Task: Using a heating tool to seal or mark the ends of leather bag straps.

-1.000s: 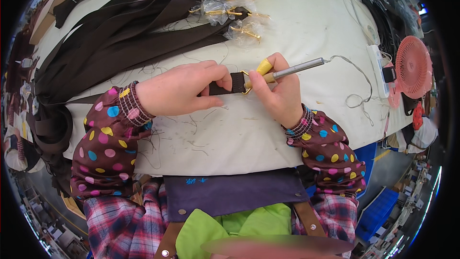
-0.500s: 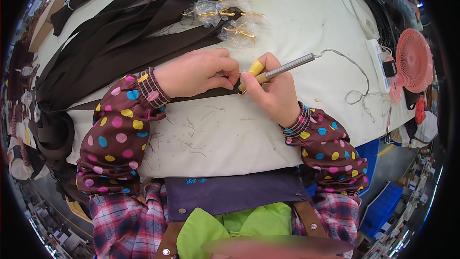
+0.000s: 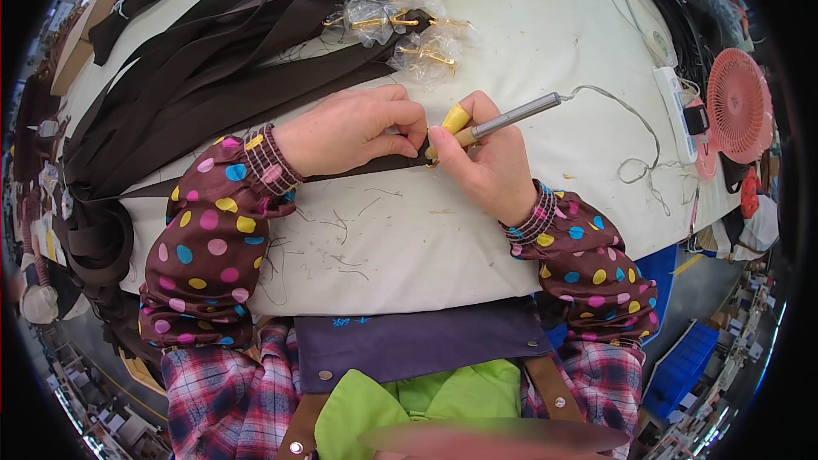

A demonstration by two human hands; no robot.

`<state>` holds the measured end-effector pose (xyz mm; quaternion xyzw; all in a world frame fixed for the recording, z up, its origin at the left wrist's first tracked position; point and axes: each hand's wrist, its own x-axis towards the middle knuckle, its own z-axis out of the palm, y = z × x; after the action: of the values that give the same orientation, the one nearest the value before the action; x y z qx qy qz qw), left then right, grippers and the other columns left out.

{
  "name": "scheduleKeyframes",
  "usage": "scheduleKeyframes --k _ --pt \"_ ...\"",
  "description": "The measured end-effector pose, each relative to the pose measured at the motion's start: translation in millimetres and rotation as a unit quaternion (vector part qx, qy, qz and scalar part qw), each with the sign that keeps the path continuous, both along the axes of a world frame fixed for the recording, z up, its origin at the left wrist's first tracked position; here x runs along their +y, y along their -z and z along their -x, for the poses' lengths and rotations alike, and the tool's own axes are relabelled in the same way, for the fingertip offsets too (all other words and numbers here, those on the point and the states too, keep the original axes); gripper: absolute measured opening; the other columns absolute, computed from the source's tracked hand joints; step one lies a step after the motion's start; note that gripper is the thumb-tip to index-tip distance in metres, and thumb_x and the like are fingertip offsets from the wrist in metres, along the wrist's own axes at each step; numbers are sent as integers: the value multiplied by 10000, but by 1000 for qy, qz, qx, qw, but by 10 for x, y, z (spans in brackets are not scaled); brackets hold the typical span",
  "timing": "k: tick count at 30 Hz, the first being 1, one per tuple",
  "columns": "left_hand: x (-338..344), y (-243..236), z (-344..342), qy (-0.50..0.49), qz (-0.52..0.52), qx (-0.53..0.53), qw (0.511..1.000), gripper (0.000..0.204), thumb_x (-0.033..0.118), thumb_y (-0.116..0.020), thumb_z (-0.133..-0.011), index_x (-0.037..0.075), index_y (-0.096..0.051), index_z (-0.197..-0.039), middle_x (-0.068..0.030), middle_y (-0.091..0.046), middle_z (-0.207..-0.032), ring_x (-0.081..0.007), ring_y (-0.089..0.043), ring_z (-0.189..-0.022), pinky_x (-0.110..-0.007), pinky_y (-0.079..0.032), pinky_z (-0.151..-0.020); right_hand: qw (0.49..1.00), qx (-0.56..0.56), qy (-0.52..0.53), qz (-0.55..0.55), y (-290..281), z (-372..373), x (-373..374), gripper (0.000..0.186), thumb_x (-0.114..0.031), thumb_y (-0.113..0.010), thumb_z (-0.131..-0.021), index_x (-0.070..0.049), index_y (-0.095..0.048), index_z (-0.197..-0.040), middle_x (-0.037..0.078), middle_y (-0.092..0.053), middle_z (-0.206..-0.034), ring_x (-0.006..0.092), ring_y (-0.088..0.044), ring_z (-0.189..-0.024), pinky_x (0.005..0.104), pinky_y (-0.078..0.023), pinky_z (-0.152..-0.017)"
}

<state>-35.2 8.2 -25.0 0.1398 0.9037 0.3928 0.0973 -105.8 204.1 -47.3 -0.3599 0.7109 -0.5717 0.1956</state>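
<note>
My left hand (image 3: 362,123) is closed in a pinch on the end of a dark brown webbing strap (image 3: 366,168), which runs off to the left across the table. My right hand (image 3: 490,158) grips a corded pen-shaped tool (image 3: 515,115) with a metal barrel and a tan front part. A yellow wrap (image 3: 457,120) covers part of a finger on that hand. The tool's front end meets the strap end between both hands, where a bit of gold metal shows. My fingers partly hide the exact contact point.
Further brown straps (image 3: 247,60) with plastic-wrapped gold buckles (image 3: 426,53) lie at the far left and middle. The tool's thin cord (image 3: 635,111) loops rightward near a white power strip (image 3: 676,115) and a pink fan (image 3: 738,106). Loose thread ends (image 3: 341,226) are scattered on the white tabletop (image 3: 409,264).
Both hands, the strap and the tool hold almost the same positions. Only a slight shift of the whole view shows.
</note>
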Motion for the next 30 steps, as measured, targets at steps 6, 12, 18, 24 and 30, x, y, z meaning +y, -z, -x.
scheduleKeyframes --k 6,12,18,24,30 --pt "-2 3 -8 -6 -12 5 1000 125 86 -654 -847 34 -572 -926 -70 -551 -903 -226 -566 -854 -317 -465 -752 1000 -7 1 3 20 -4 -2 221 -139 -658 -859 -23 -470 -852 30 -557 -644 73 -536 -555 229 -418 -493" --pt "-23 -34 -40 -89 -99 -74 988 67 82 -584 -910 60 -522 -927 3 -511 -786 -77 -511 -692 -225 -441 -576 997 -43 19 62 32 17 -41 239 -149 -674 -867 -26 -469 -853 28 -567 -665 62 -532 -566 219 -415 -497" --pt "11 -40 -61 -126 -130 -103 978 86 123 -555 -938 58 -500 -925 -9 -509 -762 -78 -502 -618 -231 -416 -513 999 -5 17 34 47 49 -69 293 -197 -707 -860 -27 -468 -855 14 -535 -656 58 -499 -550 223 -403 -484" --pt "-8 17 -55 -113 -119 -79 983 57 125 -542 -950 82 -506 -950 41 -493 -760 -27 -479 -627 -182 -404 -473 1000 9 18 21 52 52 -75 302 -212 -706 -863 -26 -469 -860 19 -523 -639 66 -492 -534 231 -394 -472" --pt "-11 16 -53 -113 -117 -79 984 71 141 -541 -956 82 -503 -949 43 -490 -764 -23 -476 -623 -181 -401 -471 1000 18 17 11 51 57 -85 303 -223 -705 -865 -27 -474 -866 30 -532 -624 80 -499 -521 240 -394 -469"
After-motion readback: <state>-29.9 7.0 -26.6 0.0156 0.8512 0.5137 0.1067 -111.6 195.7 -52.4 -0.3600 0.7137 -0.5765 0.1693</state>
